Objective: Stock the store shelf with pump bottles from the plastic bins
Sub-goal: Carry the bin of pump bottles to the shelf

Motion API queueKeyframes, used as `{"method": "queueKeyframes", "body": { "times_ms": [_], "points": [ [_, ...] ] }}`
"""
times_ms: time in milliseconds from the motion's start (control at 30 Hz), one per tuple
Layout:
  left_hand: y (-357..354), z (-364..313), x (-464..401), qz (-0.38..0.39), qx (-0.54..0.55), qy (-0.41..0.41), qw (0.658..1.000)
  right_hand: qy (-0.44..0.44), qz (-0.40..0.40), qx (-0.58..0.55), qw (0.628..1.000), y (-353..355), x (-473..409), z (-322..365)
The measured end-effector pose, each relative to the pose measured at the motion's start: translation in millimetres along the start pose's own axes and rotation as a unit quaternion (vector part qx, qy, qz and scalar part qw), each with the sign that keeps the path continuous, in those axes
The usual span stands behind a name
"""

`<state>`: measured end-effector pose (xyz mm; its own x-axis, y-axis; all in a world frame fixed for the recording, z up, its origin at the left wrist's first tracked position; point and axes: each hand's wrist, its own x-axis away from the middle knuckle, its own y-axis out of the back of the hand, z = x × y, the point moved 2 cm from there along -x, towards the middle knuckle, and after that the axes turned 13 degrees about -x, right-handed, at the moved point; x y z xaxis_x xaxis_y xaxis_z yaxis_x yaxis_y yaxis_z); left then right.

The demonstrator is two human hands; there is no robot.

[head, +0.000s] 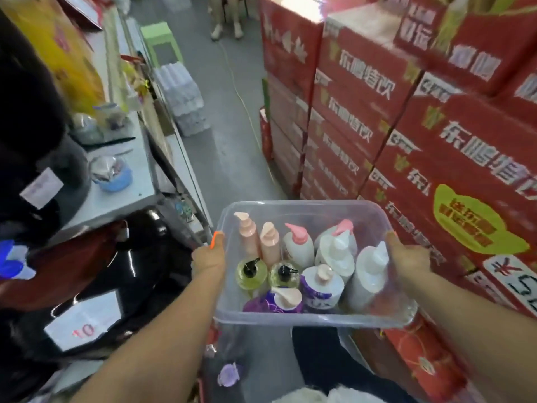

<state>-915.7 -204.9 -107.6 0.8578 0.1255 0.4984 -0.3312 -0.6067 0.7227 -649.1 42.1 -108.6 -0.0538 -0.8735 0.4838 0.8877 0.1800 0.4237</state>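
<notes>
The bin point(305, 315) of clear plastic carries the pump bottles, all standing upright in it. Two peach bottles point(258, 242) stand at its far left corner. Just beside them, along the far edge, are white bottles with pink pumps point(299, 245). Two yellow-green bottles point(251, 273) with black pumps stand at the left edge. Purple-labelled bottles point(319, 286) fill the near middle, and tall white bottles point(369, 271) crowd the right edge.

The grey floor point(229, 135) carries a pack of water bottles point(183, 94), a green stool point(162, 42) and stacked red cartons point(377, 112).
</notes>
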Motion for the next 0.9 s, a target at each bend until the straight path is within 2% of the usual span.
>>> {"method": "queueKeyframes", "body": {
  "times_ms": [200, 333, 467, 633, 800, 900],
  "points": [
    [-19, -100, -91, -0.019, 0.057, 0.031, 0.998, 0.008, 0.044, 0.002, 0.999, -119, -93, 105],
    [-21, -165, -147, -0.032, 0.104, 0.069, 0.992, 0.048, 0.057, 0.036, 0.997, -194, -141, 190],
    [-16, -234, -204, -0.083, 0.175, 0.105, 0.976, 0.064, 0.077, 0.070, 0.993, -274, -183, 267],
    [-13, -318, -304, -0.076, 0.170, 0.166, 0.968, 0.059, 0.098, 0.077, 0.990, -389, -235, 351],
    [4, -410, -420, -0.056, 0.175, 0.176, 0.967, 0.057, 0.101, 0.083, 0.990, -506, -272, 436],
    [22, -466, -480, -0.083, 0.165, 0.182, 0.966, 0.056, 0.111, 0.086, 0.988, -572, -291, 485]
  ]
}}
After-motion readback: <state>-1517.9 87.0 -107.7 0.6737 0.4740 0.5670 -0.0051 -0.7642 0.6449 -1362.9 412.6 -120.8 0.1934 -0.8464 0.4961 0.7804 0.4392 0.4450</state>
